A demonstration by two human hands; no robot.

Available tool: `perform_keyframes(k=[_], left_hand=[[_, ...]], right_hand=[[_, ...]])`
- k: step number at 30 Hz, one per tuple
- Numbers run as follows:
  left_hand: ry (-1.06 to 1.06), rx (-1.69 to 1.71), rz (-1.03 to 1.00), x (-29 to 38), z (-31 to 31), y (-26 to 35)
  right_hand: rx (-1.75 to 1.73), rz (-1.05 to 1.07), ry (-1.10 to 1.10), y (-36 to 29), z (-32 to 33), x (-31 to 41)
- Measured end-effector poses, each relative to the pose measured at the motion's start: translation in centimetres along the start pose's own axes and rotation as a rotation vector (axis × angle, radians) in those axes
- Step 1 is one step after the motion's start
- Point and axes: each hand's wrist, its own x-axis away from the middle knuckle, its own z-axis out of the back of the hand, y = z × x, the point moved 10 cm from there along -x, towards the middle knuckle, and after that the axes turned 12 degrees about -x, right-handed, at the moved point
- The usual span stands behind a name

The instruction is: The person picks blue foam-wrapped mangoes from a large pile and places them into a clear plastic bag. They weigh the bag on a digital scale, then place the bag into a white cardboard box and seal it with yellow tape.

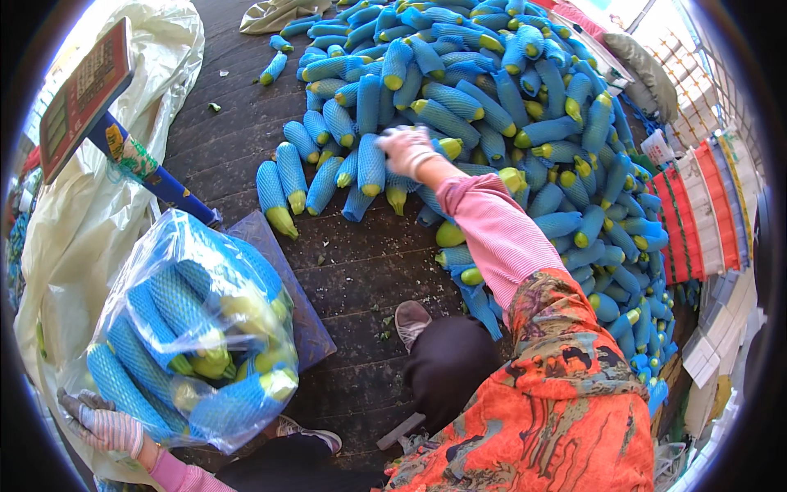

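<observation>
My gloved left hand (101,424) rests at the lower left side of a clear plastic bag (203,344) filled with green zucchini in blue foam netting; whether its fingers grip the film is hard to tell. The bag stands on the blue platform (301,320) of a scale. My right hand (406,147), in a white glove and slightly blurred, reaches to the near left part of a large pile of netted zucchini (449,104). It touches or hovers over a netted zucchini (371,166); its fingertips are unclear.
The scale's red display head (86,92) stands on a blue post (154,166) at the left, beside pale plastic sheeting (178,61). Two short netted zucchini (273,67) lie apart on the dark plank floor (369,277). Stacked red and white crates (701,215) stand at the right.
</observation>
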Motion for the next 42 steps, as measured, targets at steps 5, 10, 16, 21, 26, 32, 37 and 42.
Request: perform_keyframes(k=[5, 10, 16, 21, 26, 32, 37, 42], left_hand=[[-0.075, -0.386, -0.156, 3.3, -3.1, 1.7], [-0.032, -1.071, -0.948, 2.8, -3.4, 0.5], [-0.089, -0.361, -0.716, 3.2, -5.8, 2.9], [-0.245, -0.099, -0.333, 0.6, -4.5, -0.8], [-0.117, -0.056, -0.255, -1.3, -0.4, -0.5], [-0.305, -0.819, -0.465, 1.2, 5.9, 9.8], [-0.685, 0.240, -0.045, 9.2, 4.2, 8.2], [-0.797, 0.728, 0.706, 12.1, 5.2, 3.0]], right_hand=[[0.277, -0.019, -0.239, 8.4, -10.4, -4.4], [0.320, 0.042, -0.180, 5.6, -10.3, -4.0], [-1.562, -0.055, -0.132, 5.5, -0.6, 4.7], [-1.855, 0.351, -0.475, -15.6, 11.2, 16.7], [-2.016, 0.407, -0.879, -34.1, 15.7, 22.2], [-2.048, 0.334, -0.628, -37.0, 14.6, 20.1], [-1.988, 0.535, -0.756, -42.4, 15.6, 24.6], [-0.750, 0.517, 0.104, -38.4, 14.1, 16.9]])
